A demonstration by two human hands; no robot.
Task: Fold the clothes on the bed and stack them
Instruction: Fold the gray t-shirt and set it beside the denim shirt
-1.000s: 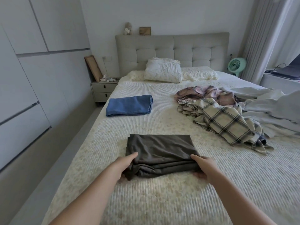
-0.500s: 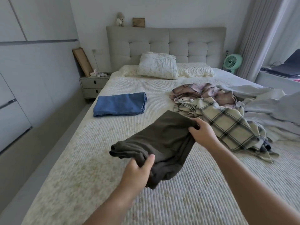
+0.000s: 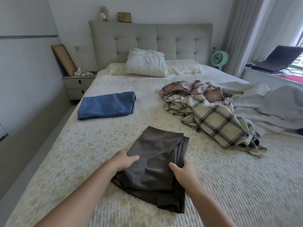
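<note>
Now we grip the dark folded garment at 6 o'clock on the bed: left hand and right hand fingers clamped on opposite edges, likely to keep folds together; blue stack at 10 o'clock.

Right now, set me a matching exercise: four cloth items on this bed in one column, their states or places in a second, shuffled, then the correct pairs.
Column one:
1. dark grey garment
2. blue garment
3. plaid shirt
4. white pillow

Column two:
A. crumpled and unfolded on the right part of the bed
B. propped against the headboard
C. gripped at both sides by the left hand and right hand
D. folded flat, lying alone near the left edge

Pairs: 1-C, 2-D, 3-A, 4-B
</note>
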